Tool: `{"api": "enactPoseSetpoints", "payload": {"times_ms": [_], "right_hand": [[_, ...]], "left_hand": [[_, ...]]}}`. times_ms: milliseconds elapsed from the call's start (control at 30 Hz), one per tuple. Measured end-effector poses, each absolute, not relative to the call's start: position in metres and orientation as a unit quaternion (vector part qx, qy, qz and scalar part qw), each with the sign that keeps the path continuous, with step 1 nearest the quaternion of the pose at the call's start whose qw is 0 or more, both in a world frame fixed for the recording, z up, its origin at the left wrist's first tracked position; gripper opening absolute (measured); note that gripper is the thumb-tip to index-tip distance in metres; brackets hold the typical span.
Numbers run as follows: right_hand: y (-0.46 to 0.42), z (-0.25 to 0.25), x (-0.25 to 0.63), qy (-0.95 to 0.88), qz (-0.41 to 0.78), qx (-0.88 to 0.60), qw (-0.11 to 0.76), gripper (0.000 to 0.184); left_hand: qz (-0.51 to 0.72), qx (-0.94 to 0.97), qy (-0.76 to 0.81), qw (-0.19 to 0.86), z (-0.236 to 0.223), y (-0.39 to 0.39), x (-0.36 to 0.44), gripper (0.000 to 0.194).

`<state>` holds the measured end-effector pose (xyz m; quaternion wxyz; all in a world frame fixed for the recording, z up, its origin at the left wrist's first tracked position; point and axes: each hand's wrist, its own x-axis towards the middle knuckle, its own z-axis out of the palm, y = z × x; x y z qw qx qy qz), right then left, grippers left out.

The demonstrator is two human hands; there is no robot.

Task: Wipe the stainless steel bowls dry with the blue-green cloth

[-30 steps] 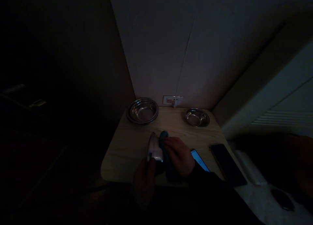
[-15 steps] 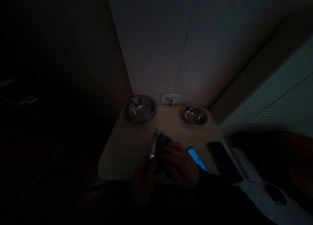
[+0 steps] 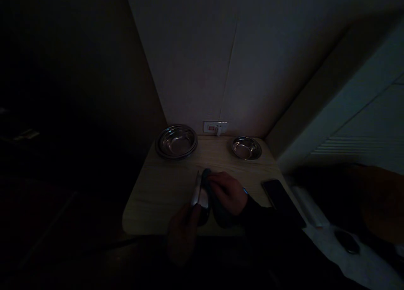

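Observation:
In the dim light, my left hand (image 3: 184, 224) is closed on the near edge of a shiny metal bowl (image 3: 203, 198). The bowl is tipped on its side, its rim turned almost edge-on to me. My right hand (image 3: 230, 193) grips a dark bluish-green cloth (image 3: 221, 212) and presses it against the bowl's right side. Part of the cloth hangs below the fingers. The bowl's lower part is too dark to make out.
Nested metal bowls (image 3: 176, 142) stand at the back left of the wooden table (image 3: 151, 197). A smaller metal bowl (image 3: 246, 148) is at the back right. A dark phone-like slab (image 3: 283, 201) lies at the right edge. Behind is a wall socket (image 3: 215, 127) with a plug.
My right hand has shifted slightly up with the cloth, which now hangs lower. The bowl has turned to show more of its side. My right arm now covers most of the lit phone.

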<state>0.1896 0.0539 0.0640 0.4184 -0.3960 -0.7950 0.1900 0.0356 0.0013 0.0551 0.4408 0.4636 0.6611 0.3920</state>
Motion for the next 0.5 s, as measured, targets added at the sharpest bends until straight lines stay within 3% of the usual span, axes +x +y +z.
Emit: {"api": "enactPoseSetpoints", "payload": {"times_ms": [500], "right_hand": [[0.042,0.065,0.19,-0.81,0.184,-0.361,0.425,0.02]], "left_hand": [[0.409,0.464,0.636,0.461,0.058,0.001,0.032,0.037]]}}
